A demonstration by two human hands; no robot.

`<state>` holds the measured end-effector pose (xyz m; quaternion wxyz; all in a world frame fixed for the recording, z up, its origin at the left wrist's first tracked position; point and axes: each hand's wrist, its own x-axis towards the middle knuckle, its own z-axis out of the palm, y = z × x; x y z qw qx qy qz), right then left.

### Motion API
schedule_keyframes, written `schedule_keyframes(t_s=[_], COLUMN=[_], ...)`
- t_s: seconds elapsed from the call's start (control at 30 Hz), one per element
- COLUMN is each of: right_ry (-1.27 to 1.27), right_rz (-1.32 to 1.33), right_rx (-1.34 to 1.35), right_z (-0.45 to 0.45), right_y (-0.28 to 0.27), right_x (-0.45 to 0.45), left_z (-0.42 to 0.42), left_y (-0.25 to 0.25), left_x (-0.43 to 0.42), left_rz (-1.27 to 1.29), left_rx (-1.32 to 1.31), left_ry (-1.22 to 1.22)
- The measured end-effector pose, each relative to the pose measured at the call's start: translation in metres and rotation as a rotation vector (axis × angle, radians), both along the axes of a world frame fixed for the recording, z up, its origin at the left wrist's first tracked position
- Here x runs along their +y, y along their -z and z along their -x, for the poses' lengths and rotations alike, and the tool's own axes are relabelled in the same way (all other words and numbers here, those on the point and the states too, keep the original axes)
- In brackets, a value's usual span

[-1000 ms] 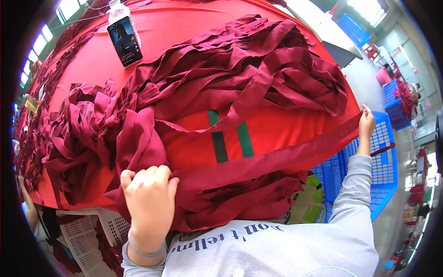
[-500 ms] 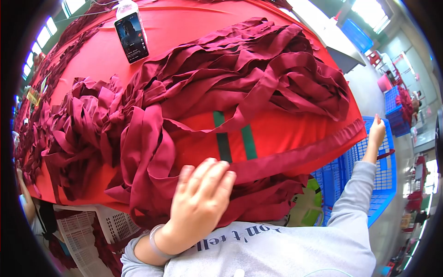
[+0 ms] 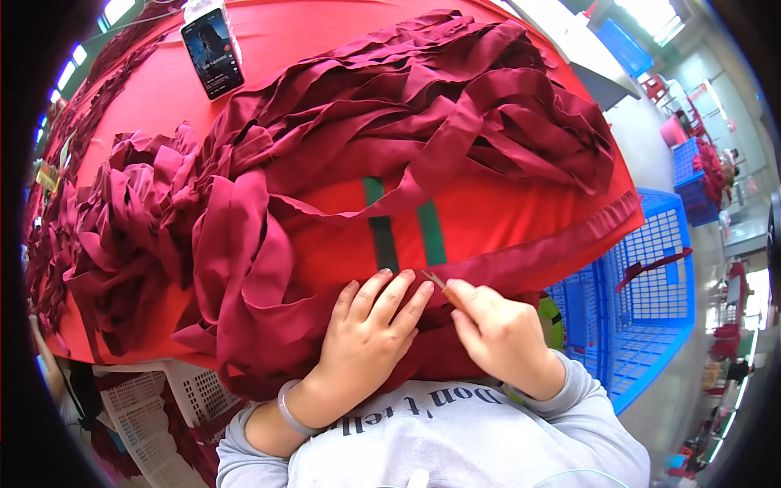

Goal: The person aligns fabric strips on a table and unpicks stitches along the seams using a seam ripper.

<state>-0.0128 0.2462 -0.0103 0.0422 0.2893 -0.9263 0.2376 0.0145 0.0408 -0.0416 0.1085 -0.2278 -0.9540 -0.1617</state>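
Observation:
My left hand [image 3: 368,332] lies flat, fingers spread, on a maroon fabric strip [image 3: 537,248] at the near edge of the red-covered table. Close to its fingertips, my right hand [image 3: 504,337] is closed around a small tool [image 3: 443,289] with a pale pointed tip and an orange-brown handle; most of the handle is hidden in the fist. The strip runs from the hands toward the table's right corner. Beyond it, two dark green bands [image 3: 431,233] mark the red cover [image 3: 325,248]. A large heap of maroon strips [image 3: 390,122] spreads behind and to the left.
A phone [image 3: 213,55] showing a video leans on a bottle at the back. At the right stands a blue plastic basket [image 3: 651,325] with a maroon strip [image 3: 655,267] across its side. White crates [image 3: 142,423] are below left, near another person's arm [image 3: 49,358].
My right hand has come from over the blue basket to beside my left hand, and the tool now shows in it. My left hand stays on the fabric. The view has shifted slightly.

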Motion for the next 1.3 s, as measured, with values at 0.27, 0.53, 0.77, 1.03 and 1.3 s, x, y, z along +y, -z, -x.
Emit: schedule_keyframes(t_s=[0.27,0.53,0.77,1.03,1.3], right_ry=[0.102,0.376,0.059,0.085,0.139], right_rz=[-0.107,0.271,0.046,0.071,0.175], right_rx=[-0.016,0.185,-0.088,0.008,0.060], right_z=[-0.016,0.009,-0.014,-0.010,-0.007], right_y=[-0.005,0.015,-0.003,0.008,0.006], right_x=[-0.009,-0.015,-0.017,-0.026,-0.015], left_z=[0.000,0.000,0.003,0.005,0.004], left_y=[0.003,-0.002,0.007,0.007,0.004], left_x=[0.003,0.001,-0.005,0.000,-0.001], left_rz=[-0.003,-0.010,-0.221,-0.116,-0.165], left_rx=[0.032,0.018,0.016,0.078,0.051], left_ry=[-0.034,-0.017,-0.015,-0.041,-0.046])
